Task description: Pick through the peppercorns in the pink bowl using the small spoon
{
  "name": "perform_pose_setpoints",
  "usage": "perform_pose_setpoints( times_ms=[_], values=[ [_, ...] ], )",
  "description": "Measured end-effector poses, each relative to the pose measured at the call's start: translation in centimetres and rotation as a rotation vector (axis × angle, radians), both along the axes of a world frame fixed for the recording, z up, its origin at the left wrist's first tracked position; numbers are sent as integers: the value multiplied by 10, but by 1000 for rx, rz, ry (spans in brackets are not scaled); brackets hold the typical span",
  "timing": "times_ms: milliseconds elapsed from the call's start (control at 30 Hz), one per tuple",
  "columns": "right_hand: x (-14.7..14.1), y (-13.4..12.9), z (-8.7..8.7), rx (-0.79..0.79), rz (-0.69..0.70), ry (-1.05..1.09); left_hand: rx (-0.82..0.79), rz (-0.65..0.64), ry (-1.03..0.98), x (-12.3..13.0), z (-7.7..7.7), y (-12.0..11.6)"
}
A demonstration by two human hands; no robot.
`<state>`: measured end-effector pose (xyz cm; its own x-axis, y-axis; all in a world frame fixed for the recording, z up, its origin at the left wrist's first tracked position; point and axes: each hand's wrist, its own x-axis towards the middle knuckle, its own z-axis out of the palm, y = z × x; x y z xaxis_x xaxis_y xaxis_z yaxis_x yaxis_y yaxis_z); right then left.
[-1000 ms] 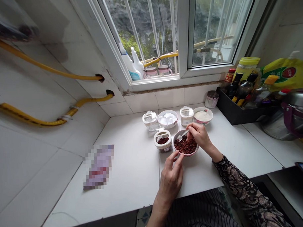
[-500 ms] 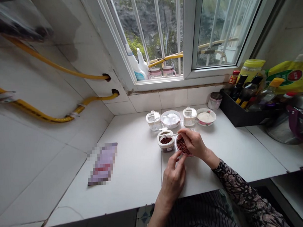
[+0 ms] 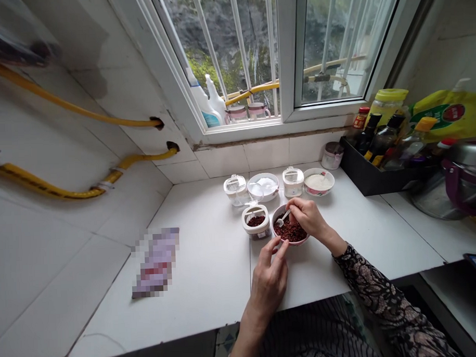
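Note:
My right hand (image 3: 307, 217) pinches a small white spoon (image 3: 285, 216), its tip resting in dark red peppercorn-like grains (image 3: 292, 232). These grains lie in a round bowl (image 3: 298, 243) with a pinkish outside. At the bowl's near rim, the fingertips of my left hand (image 3: 269, 273) hold it from the front left. Just left of the bowl stands a white-rimmed seasoning jar (image 3: 259, 231), its clear lid raised, with similar dark red grains inside.
Behind are two seasoning jars (image 3: 236, 191) (image 3: 293, 183), a bowl of white powder (image 3: 264, 199) and a flowered bowl of pale grains (image 3: 319, 190). A black box of bottles (image 3: 358, 166) and a metal pot (image 3: 437, 184) stand right. A blurred purple packet (image 3: 157, 264) lies left.
My right hand has brought the spoon from over the seasoning jar's opening back to the bowl, dipping it into the grains. My left hand stays at the rim; the view shifts slightly.

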<state>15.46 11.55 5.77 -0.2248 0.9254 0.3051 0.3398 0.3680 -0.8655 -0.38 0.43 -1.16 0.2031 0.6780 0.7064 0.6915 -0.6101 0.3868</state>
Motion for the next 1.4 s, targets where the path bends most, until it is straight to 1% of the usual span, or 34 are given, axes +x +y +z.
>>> perform_pose_setpoints(
  times_ms=[233,467,833,900,1000,1100,1167,1267,1400],
  values=[
    [6,5,-1,-71,-53,133,-8,-7,0,0,1,0],
    [6,3,-1,-11,-62,85,-7,-3,5,-1,1,0],
    [7,9,-3,-214,-31,335,-8,-10,-8,0,0,0],
    [7,9,-2,-227,-27,358,0,-9,-10,0,1,0],
    [7,7,-1,-173,-41,298,-1,-4,-12,0,0,0],
    [5,3,1,-67,-41,121,-5,-5,-2,0,-1,0],
    [2,0,2,-34,-10,40,-5,-1,6,0,-1,0],
    [0,-1,1,-56,21,49,-5,7,3,0,-2,0],
    [3,2,0,-125,-11,160,1,3,5,0,-1,0]
  ],
)
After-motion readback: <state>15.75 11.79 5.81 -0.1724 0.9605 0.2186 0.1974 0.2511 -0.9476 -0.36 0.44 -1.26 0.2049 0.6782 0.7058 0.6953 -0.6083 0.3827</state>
